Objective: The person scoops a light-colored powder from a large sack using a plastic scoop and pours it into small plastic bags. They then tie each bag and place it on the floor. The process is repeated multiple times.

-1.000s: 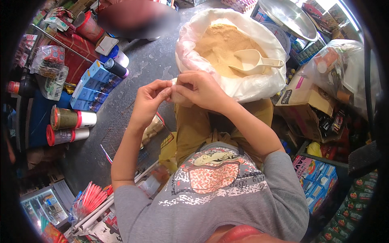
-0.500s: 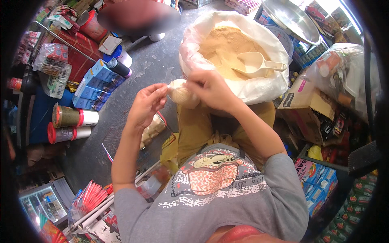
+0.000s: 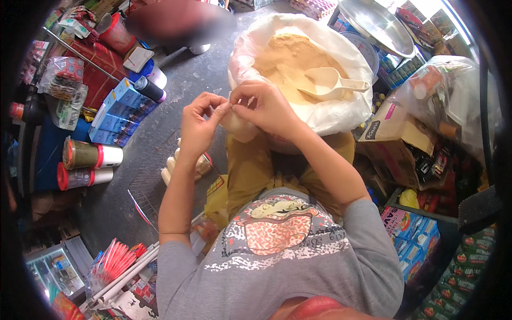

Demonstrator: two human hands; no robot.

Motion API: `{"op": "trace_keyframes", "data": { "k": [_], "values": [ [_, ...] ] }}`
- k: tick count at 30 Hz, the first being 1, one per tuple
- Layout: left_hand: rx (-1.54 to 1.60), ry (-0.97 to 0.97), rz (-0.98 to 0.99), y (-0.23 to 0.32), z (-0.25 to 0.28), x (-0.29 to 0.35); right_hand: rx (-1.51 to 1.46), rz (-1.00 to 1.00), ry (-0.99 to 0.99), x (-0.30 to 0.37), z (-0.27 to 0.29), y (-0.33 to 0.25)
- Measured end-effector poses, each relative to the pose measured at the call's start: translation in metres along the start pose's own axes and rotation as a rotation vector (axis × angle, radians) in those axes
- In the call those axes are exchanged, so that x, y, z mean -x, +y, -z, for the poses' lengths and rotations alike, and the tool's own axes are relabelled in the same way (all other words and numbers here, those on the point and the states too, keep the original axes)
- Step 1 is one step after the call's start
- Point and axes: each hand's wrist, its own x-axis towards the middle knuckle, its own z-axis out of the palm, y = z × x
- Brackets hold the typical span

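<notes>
Over my knees, a small clear plastic bag (image 3: 240, 128) with pale contents hangs beneath my two hands. My left hand (image 3: 204, 120) pinches at its top, thumb and forefinger pressed together. Close against it, my right hand (image 3: 266, 106) pinches the same twisted top. Just beyond is a large white sack (image 3: 354, 118), rolled open and full of light brown sugar-like grains (image 3: 282, 58). A white scoop (image 3: 325, 86) rests on the grains, handle to the right. Beside my left forearm, several filled small bags (image 3: 169, 165) lie in a wire basket (image 3: 146, 184).
A scale with a metal pan (image 3: 378, 26) stands behind the sack. On the right are a torn carton (image 3: 392, 138) and blue packs (image 3: 418, 245). Lidded tubs (image 3: 88, 178) and blue boxes (image 3: 114, 120) line the left. Another person (image 3: 181, 21) is at the far left.
My left hand has moved up and right to meet my right hand at the bag's top. The bag hangs lower between them. More filled bags show in the basket.
</notes>
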Motion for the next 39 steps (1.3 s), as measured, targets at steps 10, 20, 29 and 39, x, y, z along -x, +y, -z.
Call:
{"op": "trace_keyframes", "data": {
  "k": [10, 20, 29, 39],
  "values": [
    [-0.477, 0.127, -0.308, 0.026, -0.001, 0.003, 0.227, 0.043, 0.068, -0.001, -0.010, -0.006],
    [0.509, -0.171, 0.186, -0.011, 0.011, -0.001, 0.106, 0.127, 0.134, 0.000, -0.012, -0.004],
    [-0.007, 0.151, -0.058, -0.015, -0.007, 0.005, 0.441, 0.238, 0.112, 0.004, -0.022, -0.005],
    [0.363, 0.412, -0.017, -0.122, -0.061, 0.042, 0.328, 0.228, 0.109, -0.006, -0.057, -0.016]
  ]
}}
